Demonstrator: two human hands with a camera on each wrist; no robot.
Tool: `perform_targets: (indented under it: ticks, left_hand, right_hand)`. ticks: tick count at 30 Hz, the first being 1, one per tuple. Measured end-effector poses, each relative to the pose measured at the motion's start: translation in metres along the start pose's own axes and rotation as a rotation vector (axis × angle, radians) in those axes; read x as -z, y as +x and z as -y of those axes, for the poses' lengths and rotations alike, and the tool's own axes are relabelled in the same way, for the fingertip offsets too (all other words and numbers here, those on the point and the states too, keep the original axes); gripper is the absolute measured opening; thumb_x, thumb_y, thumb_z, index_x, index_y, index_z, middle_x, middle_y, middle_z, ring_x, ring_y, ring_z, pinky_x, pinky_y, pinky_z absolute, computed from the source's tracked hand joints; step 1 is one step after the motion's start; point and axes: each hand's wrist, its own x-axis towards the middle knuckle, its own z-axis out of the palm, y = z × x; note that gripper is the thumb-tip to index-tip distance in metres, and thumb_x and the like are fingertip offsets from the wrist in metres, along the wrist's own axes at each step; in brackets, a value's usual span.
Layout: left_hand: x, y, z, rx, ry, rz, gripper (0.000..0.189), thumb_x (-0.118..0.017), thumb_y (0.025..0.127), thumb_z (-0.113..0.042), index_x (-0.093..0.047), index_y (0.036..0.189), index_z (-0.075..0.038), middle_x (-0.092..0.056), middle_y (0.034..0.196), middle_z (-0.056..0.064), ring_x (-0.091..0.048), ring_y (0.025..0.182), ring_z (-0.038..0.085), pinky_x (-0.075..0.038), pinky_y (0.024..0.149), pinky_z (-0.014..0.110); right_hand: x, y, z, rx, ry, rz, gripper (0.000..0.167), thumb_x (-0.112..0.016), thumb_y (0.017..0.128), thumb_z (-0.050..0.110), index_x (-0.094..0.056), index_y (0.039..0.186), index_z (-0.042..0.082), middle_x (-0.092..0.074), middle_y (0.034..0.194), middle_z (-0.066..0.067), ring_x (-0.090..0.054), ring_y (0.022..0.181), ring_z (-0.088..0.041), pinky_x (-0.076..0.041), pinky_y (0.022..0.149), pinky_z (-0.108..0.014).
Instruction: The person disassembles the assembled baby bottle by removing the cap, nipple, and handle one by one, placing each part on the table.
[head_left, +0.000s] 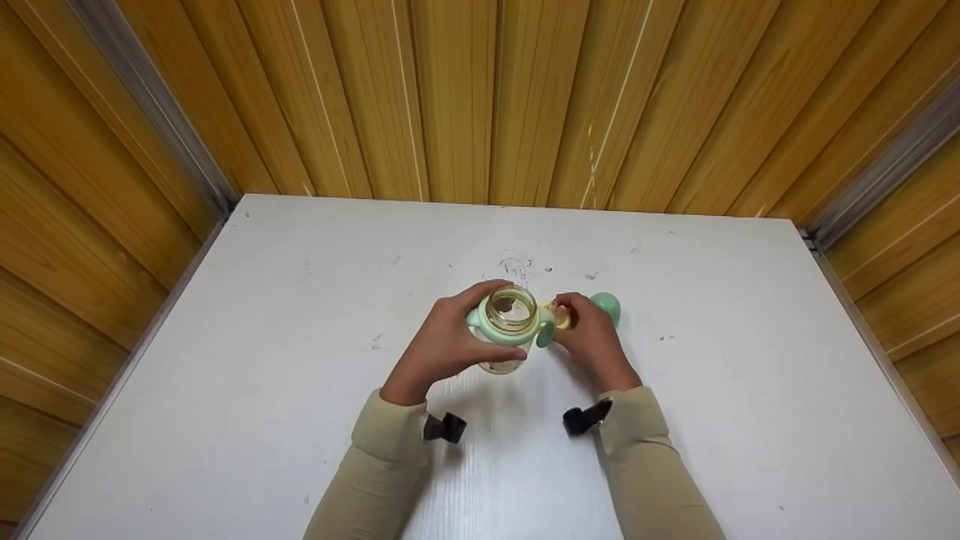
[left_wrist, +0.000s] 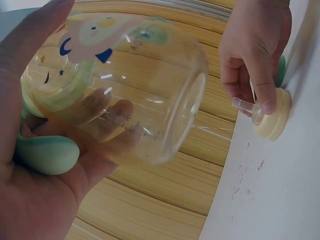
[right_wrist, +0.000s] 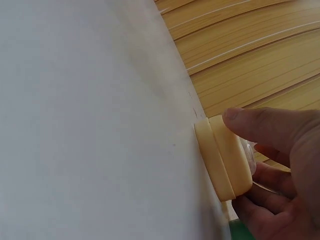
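My left hand [head_left: 444, 341] grips a clear, amber-tinted baby bottle [left_wrist: 155, 85] round its body, above the table. The bottle's uncovered mouth faces up toward the head camera; a pale green collar with handles [left_wrist: 50, 155] surrounds its neck. To the right, my right hand [head_left: 594, 341] holds a cream-yellow bottle nipple ring [right_wrist: 225, 157] between thumb and fingers. The ring's base rests on the table, and a clear nipple [left_wrist: 245, 104] sticks up from it. Just beyond the right hand lies a green rounded cap [head_left: 607, 306], partly hidden by that hand.
The white table [head_left: 262, 337] has small dark scuffs near its middle. Wood-patterned panels [head_left: 450, 97] wall in its back and sides, with metal strips at the corners. A black camera mount [head_left: 446, 427] sits on each wrist over beige sleeves.
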Motion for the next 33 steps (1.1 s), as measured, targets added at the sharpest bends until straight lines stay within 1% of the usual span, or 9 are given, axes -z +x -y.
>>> perform_targets:
  ticks: [4, 9, 12, 14, 17, 21, 23, 30, 33]
  left_hand:
    - [0.000, 0.000, 0.000, 0.001, -0.004, 0.001, 0.079, -0.091, 0.061, -0.041, -0.057, 0.130, -0.028, -0.067, 0.120, 0.000, -0.062, 0.109, 0.019, -0.049, 0.094, 0.037]
    - [0.001, 0.000, -0.001, 0.007, -0.012, 0.002, 0.079, -0.091, 0.061, -0.040, -0.057, 0.131, -0.027, -0.067, 0.120, -0.002, -0.061, 0.111, 0.024, -0.049, 0.095, 0.038]
    - [0.001, -0.001, -0.001, 0.009, -0.005, 0.002, 0.079, -0.091, 0.061, -0.041, -0.056, 0.131, -0.028, -0.067, 0.120, -0.002, -0.061, 0.111, 0.022, -0.049, 0.095, 0.038]
    - [0.001, -0.001, -0.002, 0.007, -0.004, 0.003, 0.079, -0.091, 0.061, -0.041, -0.056, 0.131, -0.027, -0.067, 0.121, 0.000, -0.061, 0.112, 0.022, -0.049, 0.095, 0.039]
    - [0.001, -0.001, -0.002, 0.002, 0.001, 0.003, 0.078, -0.091, 0.061, -0.041, -0.057, 0.130, -0.027, -0.067, 0.120, -0.001, -0.062, 0.110, 0.019, -0.049, 0.095, 0.038]
    - [0.002, 0.000, -0.003, 0.007, 0.013, -0.001, 0.077, -0.091, 0.061, -0.041, -0.057, 0.130, -0.029, -0.067, 0.116, -0.009, -0.061, 0.107, 0.012, -0.050, 0.094, 0.036]
    - [0.002, 0.000, -0.004, 0.013, 0.016, -0.001, 0.077, -0.091, 0.061, -0.041, -0.057, 0.130, -0.029, -0.066, 0.116, -0.011, -0.061, 0.107, 0.010, -0.050, 0.094, 0.036]
    - [0.002, -0.001, -0.005, 0.017, 0.016, 0.002, 0.077, -0.090, 0.062, -0.042, -0.057, 0.130, -0.028, -0.066, 0.118, -0.010, -0.061, 0.108, 0.010, -0.050, 0.094, 0.037]
    - [0.002, -0.001, -0.005, 0.015, 0.009, 0.003, 0.077, -0.090, 0.062, -0.042, -0.057, 0.130, -0.028, -0.066, 0.117, -0.010, -0.061, 0.107, 0.011, -0.050, 0.094, 0.037]
  right_hand:
    - [0.001, 0.000, 0.002, -0.018, 0.013, 0.006, 0.051, -0.079, 0.078, 0.020, -0.058, 0.124, 0.012, -0.059, 0.131, -0.010, -0.054, 0.125, -0.028, -0.043, 0.106, -0.043]
    - [0.003, 0.001, 0.005, -0.066, 0.070, 0.031, 0.049, -0.077, 0.080, 0.020, -0.056, 0.125, 0.015, -0.052, 0.141, -0.008, -0.045, 0.136, -0.031, -0.040, 0.109, -0.043]
    - [0.005, 0.001, 0.008, -0.103, 0.073, 0.042, 0.048, -0.075, 0.083, 0.021, -0.055, 0.126, 0.018, -0.049, 0.144, -0.007, -0.042, 0.138, -0.032, -0.039, 0.111, -0.043]
    - [0.006, 0.001, 0.010, -0.113, 0.064, 0.043, 0.047, -0.074, 0.084, 0.022, -0.055, 0.127, 0.019, -0.048, 0.144, -0.006, -0.041, 0.138, -0.032, -0.038, 0.112, -0.043]
    - [0.008, 0.000, 0.013, -0.099, 0.059, 0.033, 0.045, -0.071, 0.086, 0.021, -0.055, 0.128, 0.019, -0.049, 0.143, -0.007, -0.042, 0.137, -0.032, -0.037, 0.112, -0.043]
    - [0.011, -0.003, 0.018, -0.077, 0.063, 0.016, 0.042, -0.065, 0.088, 0.016, -0.055, 0.128, 0.018, -0.051, 0.142, -0.006, -0.044, 0.136, -0.031, -0.037, 0.112, -0.042]
    - [0.013, -0.004, 0.021, -0.069, 0.063, 0.010, 0.041, -0.064, 0.088, 0.014, -0.055, 0.128, 0.017, -0.051, 0.141, -0.006, -0.045, 0.136, -0.031, -0.037, 0.112, -0.041]
    - [0.019, -0.008, 0.029, 0.017, 0.061, -0.023, 0.039, -0.066, 0.089, 0.016, -0.057, 0.126, 0.014, -0.054, 0.138, -0.006, -0.048, 0.133, -0.030, -0.038, 0.112, -0.040]
    - [0.022, -0.010, 0.033, 0.032, 0.059, -0.029, 0.039, -0.069, 0.089, 0.020, -0.058, 0.126, 0.015, -0.053, 0.139, -0.004, -0.048, 0.134, -0.028, -0.038, 0.111, -0.040]
